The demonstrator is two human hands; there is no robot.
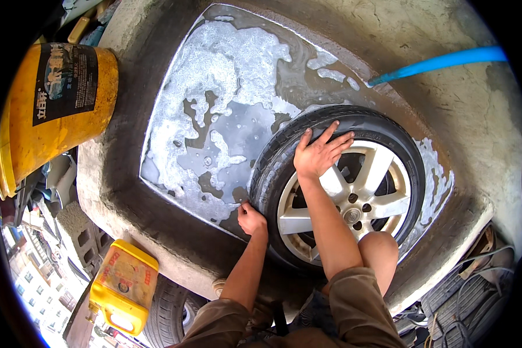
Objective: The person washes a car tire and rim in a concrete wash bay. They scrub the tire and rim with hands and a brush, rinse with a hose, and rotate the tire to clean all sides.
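A car wheel (pixel 383 174), a black tire around a silver alloy rim (pixel 368 171), stands partly in foamy water in a concrete basin (pixel 116 191). My right hand (pixel 319 155) lies on the tire's upper sidewall with its fingers spread, the forearm crossing in front of the rim. My left hand (pixel 253 219) is at the tire's left side, beside the wet tread. Its fingers are curled and pressed together; what they hold, if anything, is too small to name. My bare knee (pixel 380 252) is at the wheel's lower right.
White foam (pixel 214 64) floats on the water. A blue hose (pixel 441 62) reaches the basin's right edge. A yellow bucket (pixel 107 87) stands at the left; a yellow jug (pixel 124 275) and another tire (pixel 163 310) are at the lower left. Cables (pixel 470 290) lie lower right.
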